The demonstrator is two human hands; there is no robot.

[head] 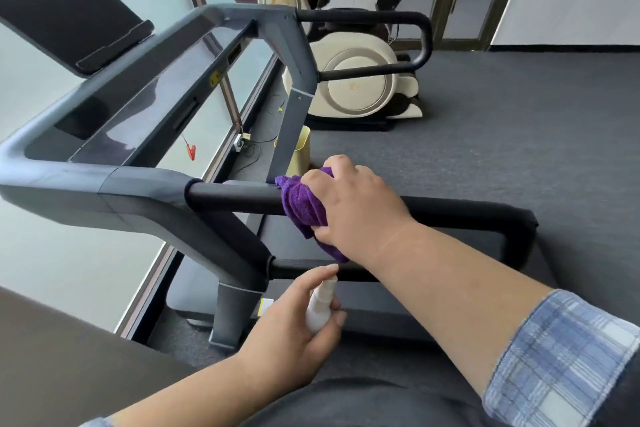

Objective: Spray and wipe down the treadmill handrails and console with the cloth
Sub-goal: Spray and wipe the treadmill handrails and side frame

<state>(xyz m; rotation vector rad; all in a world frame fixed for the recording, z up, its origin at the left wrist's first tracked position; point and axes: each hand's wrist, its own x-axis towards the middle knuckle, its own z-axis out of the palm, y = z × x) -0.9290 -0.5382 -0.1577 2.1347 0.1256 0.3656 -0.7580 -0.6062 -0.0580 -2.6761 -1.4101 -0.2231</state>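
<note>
Purple microfibre cloth (303, 206) is bunched under the right hand (349, 204), whose fingers curl over it and press it around the black foam-covered upper handrail (235, 198) of the grey treadmill (138, 191). The cloth wraps the rail just right of its junction with the grey upright post (289, 135), and a loose fold hangs down below the hand. A blue plaid sleeve (561, 357) is pushed up the right forearm.

Lower and nearer the camera, the left hand (294, 322) grips a small white spray bottle (320, 305), fingers wrapped round its body and the forefinger lying on top of the nozzle. The bottle's tip sits just beside the black lower handrail (301, 270), pointing towards it.

Beyond the hands, the glossy dark console panel (138, 107) stretches along the treadmill's top frame, with a black tilted screen (69, 14) above it to the left. A red safety clip (190, 151) dangles under the console. Behind the post stands a pale yellow bin (301, 152) on the grey carpet (502, 121), and further back a cream and brown massage chair (353, 80).
</note>
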